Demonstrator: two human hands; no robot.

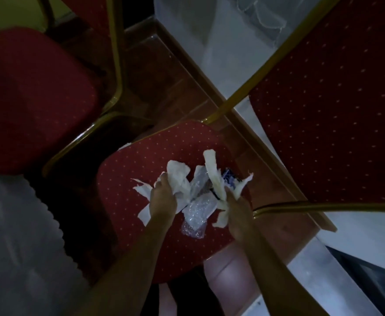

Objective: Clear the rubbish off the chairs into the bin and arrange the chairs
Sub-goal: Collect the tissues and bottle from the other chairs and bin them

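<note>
Over the red dotted chair seat, left hand with grip pinched on white crumpled paper, right hand with grip clenched on pale torn strips, clear plastic wrap between them, perhaps resting on the cushion.

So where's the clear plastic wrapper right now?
In the head view, the clear plastic wrapper lies on the red chair seat, lower centre, between the left hand and right hand.

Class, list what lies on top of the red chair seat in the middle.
On the seat: white paper scraps, clear crumpled plastic and something dark blue, gripped by left hand and right hand. Anything beneath is hidden.
</note>
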